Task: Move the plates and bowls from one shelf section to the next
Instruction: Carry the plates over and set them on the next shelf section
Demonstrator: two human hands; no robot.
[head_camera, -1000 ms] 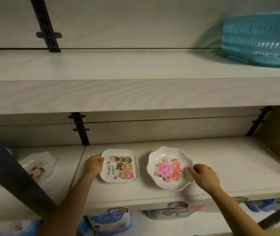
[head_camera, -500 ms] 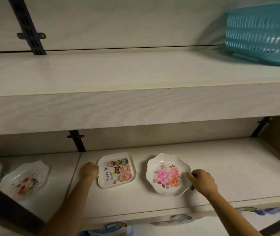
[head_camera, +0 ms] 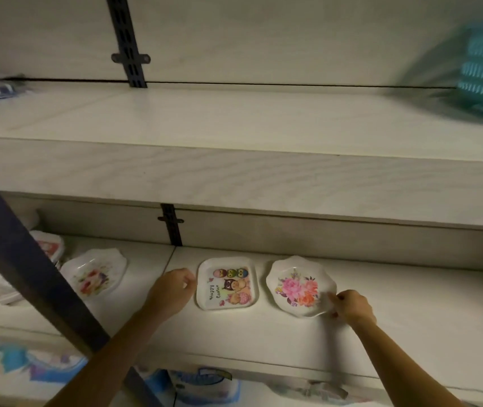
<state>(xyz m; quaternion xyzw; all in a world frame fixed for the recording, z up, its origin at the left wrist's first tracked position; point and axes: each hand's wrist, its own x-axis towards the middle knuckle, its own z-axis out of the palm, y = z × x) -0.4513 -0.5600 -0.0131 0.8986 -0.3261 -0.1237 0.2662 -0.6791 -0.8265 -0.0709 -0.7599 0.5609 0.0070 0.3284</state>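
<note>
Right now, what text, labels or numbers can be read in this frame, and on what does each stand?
"Happy Easter": on the square plate, running sideways by the cartoon eggs.
Packages under the shelf: print too blurred to read.
Floral plate and the plates in the left section: pictures only, no text.

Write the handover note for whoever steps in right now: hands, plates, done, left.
Left hand: at the left edge of the square Easter plate; grip unclear.
Right hand: fingers pinching the lower right rim of the scalloped flower plate.
Both plates lie flat, side by side, in the right section of the lower shelf.
Done: those two are placed.
Left: another flower plate and more dishes in the left section, partly hidden by a dark post.
</note>
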